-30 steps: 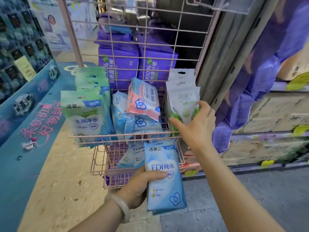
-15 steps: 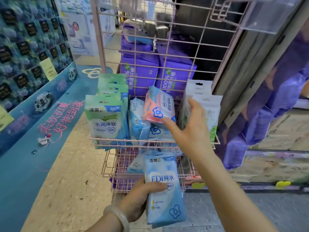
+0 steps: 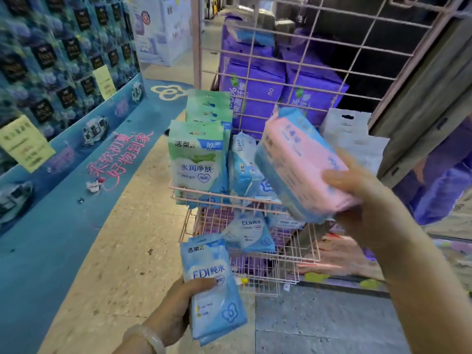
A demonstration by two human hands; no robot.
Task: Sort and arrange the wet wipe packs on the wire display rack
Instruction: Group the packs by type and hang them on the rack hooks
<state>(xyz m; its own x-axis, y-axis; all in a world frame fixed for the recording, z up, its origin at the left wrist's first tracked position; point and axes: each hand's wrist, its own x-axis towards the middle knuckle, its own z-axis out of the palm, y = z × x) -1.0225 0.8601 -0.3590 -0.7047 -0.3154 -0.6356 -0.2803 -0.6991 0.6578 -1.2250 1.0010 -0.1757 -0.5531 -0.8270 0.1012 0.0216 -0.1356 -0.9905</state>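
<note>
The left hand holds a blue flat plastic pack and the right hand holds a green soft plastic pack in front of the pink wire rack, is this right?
Not quite. The head view shows the right hand holding a pink soft plastic pack, not green; the rest is right.

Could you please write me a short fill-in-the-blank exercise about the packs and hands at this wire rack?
1. The right hand holds a ____ pack in front of the wire rack.
2. The left hand grips blue packs printed with the letters ____.
3. The green packs stand at the basket's ____ end.

Missing words: pink; EDI; left
</note>
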